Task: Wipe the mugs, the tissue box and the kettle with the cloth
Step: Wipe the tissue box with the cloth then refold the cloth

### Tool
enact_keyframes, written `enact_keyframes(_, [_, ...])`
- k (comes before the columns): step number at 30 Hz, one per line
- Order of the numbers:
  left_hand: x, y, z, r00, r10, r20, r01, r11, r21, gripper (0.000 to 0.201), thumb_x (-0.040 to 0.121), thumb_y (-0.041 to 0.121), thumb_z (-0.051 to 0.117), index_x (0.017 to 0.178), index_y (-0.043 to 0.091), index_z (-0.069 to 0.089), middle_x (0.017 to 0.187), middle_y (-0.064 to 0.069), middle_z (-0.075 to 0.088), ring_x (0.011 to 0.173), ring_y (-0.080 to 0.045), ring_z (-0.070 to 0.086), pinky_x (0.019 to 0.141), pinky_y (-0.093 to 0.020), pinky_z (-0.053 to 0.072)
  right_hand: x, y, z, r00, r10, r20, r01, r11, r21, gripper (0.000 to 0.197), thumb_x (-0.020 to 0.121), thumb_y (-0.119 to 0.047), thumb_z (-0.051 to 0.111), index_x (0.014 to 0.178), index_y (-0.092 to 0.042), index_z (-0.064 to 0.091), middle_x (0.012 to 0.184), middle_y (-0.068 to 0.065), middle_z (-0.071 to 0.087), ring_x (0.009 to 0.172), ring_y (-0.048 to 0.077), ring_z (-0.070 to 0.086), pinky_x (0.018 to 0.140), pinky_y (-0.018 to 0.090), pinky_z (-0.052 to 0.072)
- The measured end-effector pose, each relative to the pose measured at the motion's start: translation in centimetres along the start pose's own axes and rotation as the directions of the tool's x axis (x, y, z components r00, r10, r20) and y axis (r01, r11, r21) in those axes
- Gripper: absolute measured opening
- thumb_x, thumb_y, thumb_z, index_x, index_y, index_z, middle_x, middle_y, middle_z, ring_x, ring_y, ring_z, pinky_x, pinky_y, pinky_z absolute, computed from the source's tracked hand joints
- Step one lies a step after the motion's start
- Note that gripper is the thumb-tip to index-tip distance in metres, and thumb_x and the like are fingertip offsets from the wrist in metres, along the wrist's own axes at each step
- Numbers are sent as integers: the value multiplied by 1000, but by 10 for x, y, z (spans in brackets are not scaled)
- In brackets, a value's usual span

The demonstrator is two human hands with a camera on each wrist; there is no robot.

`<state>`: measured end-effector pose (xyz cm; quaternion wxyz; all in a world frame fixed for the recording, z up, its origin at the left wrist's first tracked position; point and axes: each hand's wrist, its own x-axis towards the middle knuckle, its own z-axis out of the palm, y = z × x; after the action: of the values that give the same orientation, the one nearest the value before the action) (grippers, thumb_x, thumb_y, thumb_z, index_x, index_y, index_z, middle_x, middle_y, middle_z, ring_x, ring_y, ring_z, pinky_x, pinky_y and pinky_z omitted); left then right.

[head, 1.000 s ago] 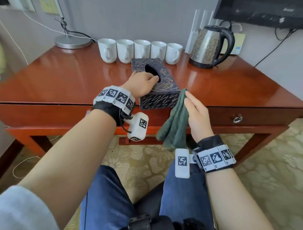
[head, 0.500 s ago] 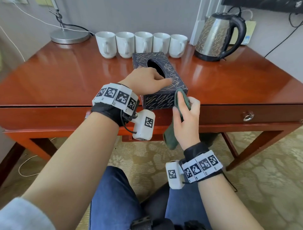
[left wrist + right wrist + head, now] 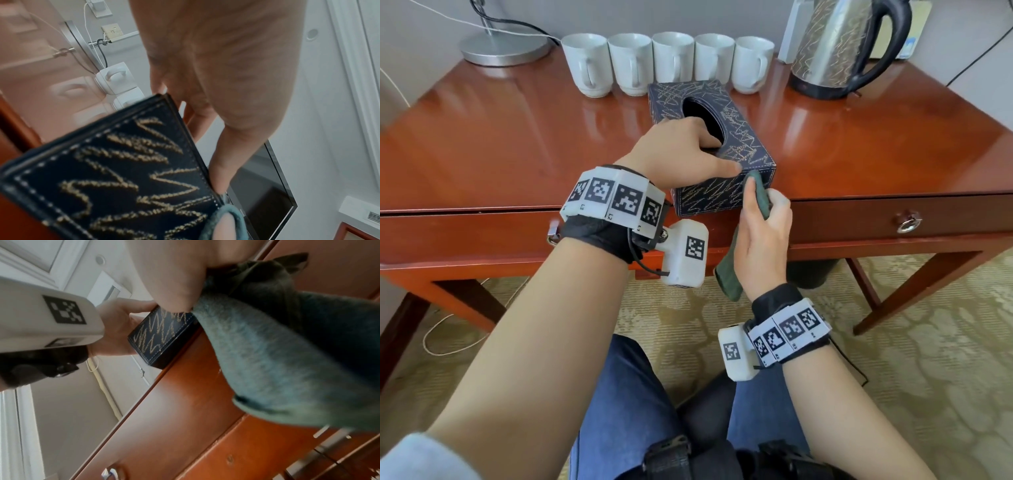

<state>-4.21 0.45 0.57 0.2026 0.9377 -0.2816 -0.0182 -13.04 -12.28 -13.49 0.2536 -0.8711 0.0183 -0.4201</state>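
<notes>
While draped over the tissue box [image 3: 717,150] at the near edge of the table [image 3: 510,144], left hand [image 3: 681,150] gripped it, fingers curled at the oval opening and thumb along the near top edge. Just right of that thumb, right hand [image 3: 763,240] clutched the green cloth [image 3: 758,195], pressed against the box's near right corner, loose end dangling below the wrist. Beyond the left hand's knuckles, five white mugs [image 3: 667,61] in a row. Far right of them, behind the right hand, the kettle [image 3: 835,48].
</notes>
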Motion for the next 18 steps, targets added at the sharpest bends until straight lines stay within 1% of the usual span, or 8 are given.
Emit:
enact_keyframes(3, [0, -1, 1, 1000, -8, 2, 8, 1000, 2, 65, 83, 66, 59, 132, 23, 60, 133, 8, 53, 124, -19, 48, 96, -29, 34, 6, 8, -3, 998, 32, -46, -33, 999, -36, 54, 90, 7, 47, 142, -6, 43, 119, 26, 45, 102, 26, 39, 92, 26, 30])
enact_keyframes(7, [1, 0, 1, 1000, -20, 9, 20, 1000, -6, 65, 82, 67, 59, 131, 23, 61, 130, 9, 54, 122, -19, 49, 98, -30, 36, -6, 2, 7, 997, 76, -35, -77, 997, -30, 57, 88, 8, 46, 143, -3, 39, 118, 27, 46, 101, 30, 42, 90, 34, 38])
enact_keyframes(9, [0, 0, 1, 999, -26, 24, 26, 1000, -3, 64, 80, 69, 60, 117, 18, 68, 126, 5, 56, 117, -21, 51, 100, -36, 39, -13, -2, 11, 998, 59, -2, -59, 998, -16, 58, 87, 7, 46, 144, -4, 37, 119, 26, 45, 100, 29, 41, 88, 37, 40])
enact_keyframes(11, [-1, 1, 0, 999, -34, 30, 34, 999, 5, 65, 71, 75, 55, 98, 16, 65, 120, 3, 57, 111, -22, 54, 98, -39, 41, -11, -1, 10, 999, 31, 12, -30, 999, -26, 58, 88, 5, 44, 144, -7, 37, 120, 24, 45, 99, 27, 39, 87, 35, 38])
enact_keyframes(12, [-1, 1, -1, 999, -37, 27, 37, 999, -1, 64, 69, 75, 54, 98, 19, 65, 119, 3, 57, 110, -22, 54, 98, -39, 41, -7, 1, 8, 1000, 26, -1, -26, 999, -40, 56, 89, 3, 41, 144, -8, 37, 120, 24, 44, 99, 27, 39, 87, 32, 36])
enact_keyframes(15, [0, 0, 0, 999, -40, 15, 40, 999, -21, 66, 78, 70, 61, 125, 24, 64, 123, 8, 56, 117, -19, 52, 99, -35, 39, 3, 7, 5, 996, 48, -76, -52, 997, -59, 55, 90, 5, 43, 143, -7, 38, 119, 26, 45, 100, 26, 37, 89, 26, 29])
enact_keyframes(17, [1, -1, 1, 999, -41, 11, 41, 999, -23, 62, 81, 67, 61, 125, 24, 65, 121, 8, 56, 116, -19, 52, 99, -35, 39, 1, 8, 7, 993, 72, -89, -77, 996, -51, 58, 89, 7, 46, 144, -6, 36, 118, 26, 45, 101, 28, 39, 91, 28, 31])
enact_keyframes(18, [1, -1, 1, 999, -41, 14, 41, 999, -23, 58, 81, 66, 61, 117, 21, 68, 119, 6, 57, 113, -20, 53, 99, -37, 40, -3, 7, 9, 992, 94, -81, -97, 995, -37, 60, 89, 8, 46, 145, -7, 33, 119, 26, 45, 102, 29, 40, 91, 31, 34])
